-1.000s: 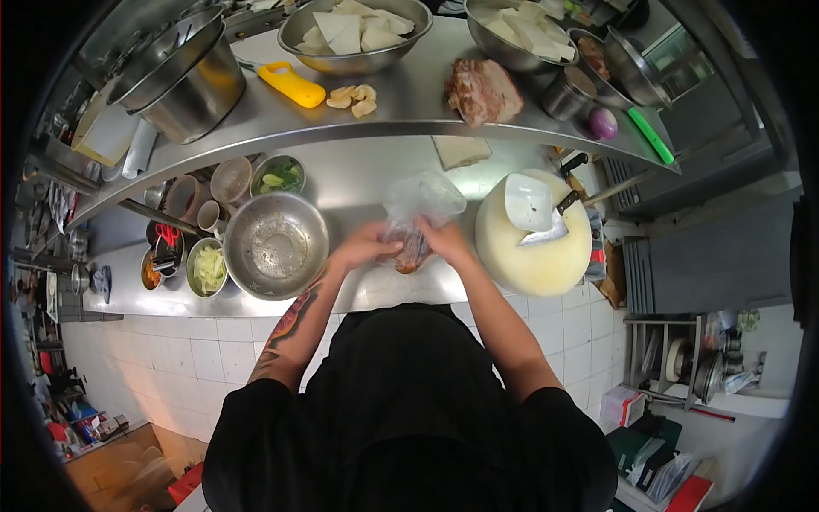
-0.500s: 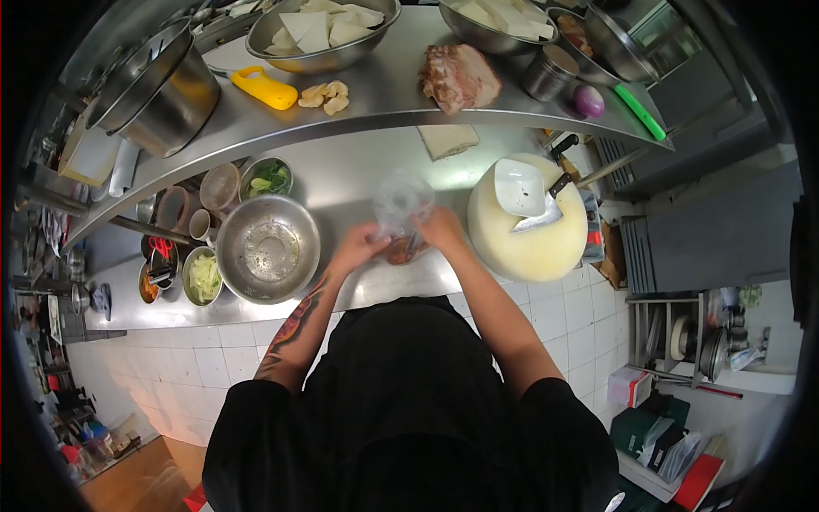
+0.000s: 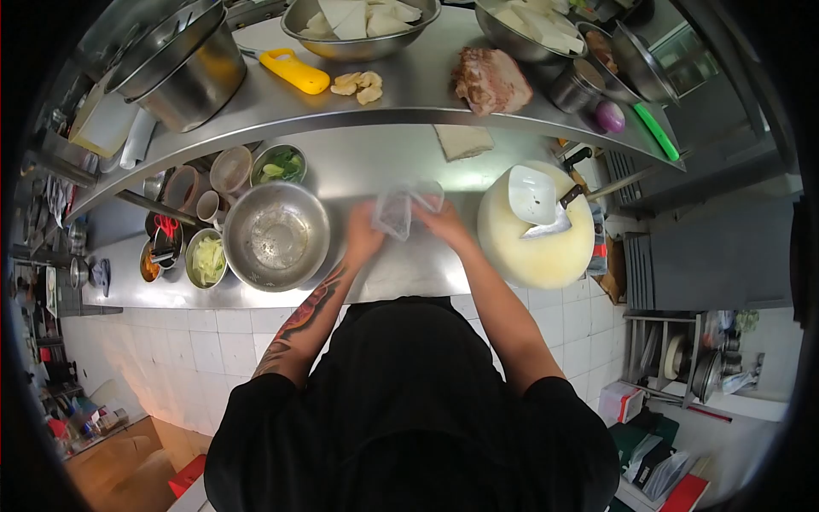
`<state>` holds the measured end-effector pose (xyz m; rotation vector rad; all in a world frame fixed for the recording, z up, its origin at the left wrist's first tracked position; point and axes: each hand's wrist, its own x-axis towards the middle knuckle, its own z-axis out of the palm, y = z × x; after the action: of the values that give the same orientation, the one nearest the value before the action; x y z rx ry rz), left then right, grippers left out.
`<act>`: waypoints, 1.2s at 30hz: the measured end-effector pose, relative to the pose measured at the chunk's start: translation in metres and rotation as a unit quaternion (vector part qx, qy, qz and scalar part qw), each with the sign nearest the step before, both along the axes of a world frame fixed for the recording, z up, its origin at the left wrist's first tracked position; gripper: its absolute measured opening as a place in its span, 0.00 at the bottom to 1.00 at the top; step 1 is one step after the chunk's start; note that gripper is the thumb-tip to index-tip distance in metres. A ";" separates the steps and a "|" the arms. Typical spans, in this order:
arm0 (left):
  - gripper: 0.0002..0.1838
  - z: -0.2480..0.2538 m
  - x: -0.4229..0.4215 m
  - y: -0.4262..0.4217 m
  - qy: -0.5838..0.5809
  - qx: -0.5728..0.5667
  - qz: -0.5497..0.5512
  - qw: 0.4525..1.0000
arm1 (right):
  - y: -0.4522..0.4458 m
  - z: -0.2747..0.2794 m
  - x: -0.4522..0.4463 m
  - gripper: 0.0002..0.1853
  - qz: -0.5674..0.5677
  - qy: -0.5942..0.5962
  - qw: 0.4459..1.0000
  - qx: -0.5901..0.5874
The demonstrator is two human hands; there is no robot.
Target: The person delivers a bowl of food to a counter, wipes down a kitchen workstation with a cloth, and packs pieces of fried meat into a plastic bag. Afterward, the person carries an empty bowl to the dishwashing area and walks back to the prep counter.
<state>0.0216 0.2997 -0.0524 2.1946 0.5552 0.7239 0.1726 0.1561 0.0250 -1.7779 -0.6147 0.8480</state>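
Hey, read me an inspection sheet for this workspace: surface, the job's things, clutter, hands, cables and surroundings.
Surface: shiny steel counter.
Job's things: crumpled clear plastic bag, between the hands.
Clutter: large metal bowl to the left; cleaver and white dish on the round chopping board to the right.
Hands: left hand and right hand both hold the bag.
Cables: nothing seen.
Surroundings: raised shelf bearing meat and an onion, among other things; tiled floor below.
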 end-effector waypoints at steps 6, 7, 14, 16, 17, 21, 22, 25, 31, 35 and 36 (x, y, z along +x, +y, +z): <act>0.48 0.006 -0.016 -0.003 0.010 -0.022 0.006 1.000 | -0.042 -0.001 -0.017 0.27 0.009 -0.117 0.989 0.084; 0.48 0.010 -0.017 -0.006 0.012 -0.023 0.006 1.000 | -0.047 0.008 -0.024 0.27 0.009 -0.116 0.990 0.084; 0.57 0.086 -0.040 -0.022 -0.046 -0.206 -0.065 0.975 | -0.066 0.065 -0.053 0.24 -0.030 -0.388 0.903 0.184; 0.58 0.112 -0.045 -0.022 -0.048 -0.283 -0.098 0.953 | -0.054 0.078 -0.062 0.21 0.042 -0.402 0.898 0.173; 0.58 0.112 -0.042 -0.024 -0.046 -0.282 -0.102 0.953 | -0.046 0.075 -0.061 0.21 0.038 -0.402 0.899 0.172; 0.36 0.123 -0.012 -0.023 0.061 -0.127 -0.073 0.987 | -0.017 0.015 -0.035 0.15 0.120 -0.525 0.836 0.102; 0.26 0.128 -0.005 -0.020 0.170 0.004 -0.086 0.982 | -0.013 0.009 -0.033 0.14 0.145 -0.532 0.832 0.067; 0.12 0.075 0.015 0.006 0.058 -0.191 0.042 0.979 | -0.018 0.018 -0.034 0.11 0.162 -0.457 0.872 0.063; 0.08 0.104 0.001 0.003 -0.117 -0.316 0.007 0.942 | -0.037 0.037 -0.031 0.12 0.255 -0.294 0.921 0.030; 0.09 0.095 -0.010 0.004 -0.099 -0.247 -0.002 0.964 | -0.015 0.031 -0.023 0.15 0.143 -0.145 0.979 -0.010; 0.10 0.091 -0.013 0.004 -0.109 -0.275 -0.003 0.955 | -0.011 0.023 -0.022 0.15 0.155 -0.206 0.966 -0.023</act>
<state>0.0084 0.3039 0.0382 1.5794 0.5560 0.6970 0.1502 0.1454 0.0479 -1.9465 -1.1773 0.7037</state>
